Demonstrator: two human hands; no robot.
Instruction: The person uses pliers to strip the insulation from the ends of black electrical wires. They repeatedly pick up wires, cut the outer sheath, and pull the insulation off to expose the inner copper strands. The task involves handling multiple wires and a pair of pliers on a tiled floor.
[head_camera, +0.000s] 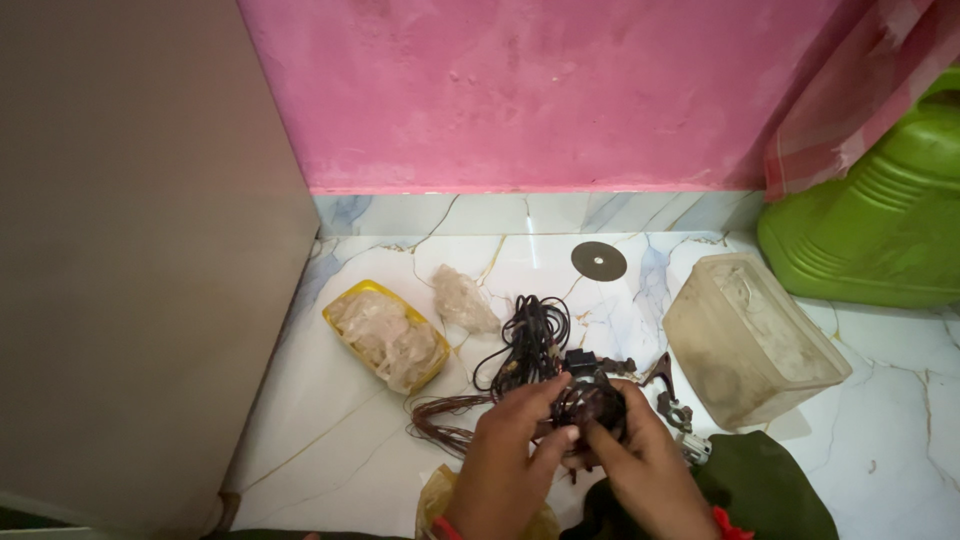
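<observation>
Head view shows left hand (510, 440) and right hand (640, 460) clamped together on a dark wound coil (590, 405) above the marble floor (880, 420); loose copper wire (445, 415) trailing beside it could snag and tear.

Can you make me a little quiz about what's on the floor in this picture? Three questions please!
1. True or false: both hands, the left hand and the right hand, are on the round dark wound part.
2. What lies inside the yellow tray? A) pale crumpled stuff B) shiny coins C) red apples
3. Fill in: the flat grey disc lies on the marble floor close to the ____ wall.

Key: 1 true. 2 A. 3 pink.

Extra to spot: the bundle of black wires, the cloudy plastic tub and the big green can.
</observation>
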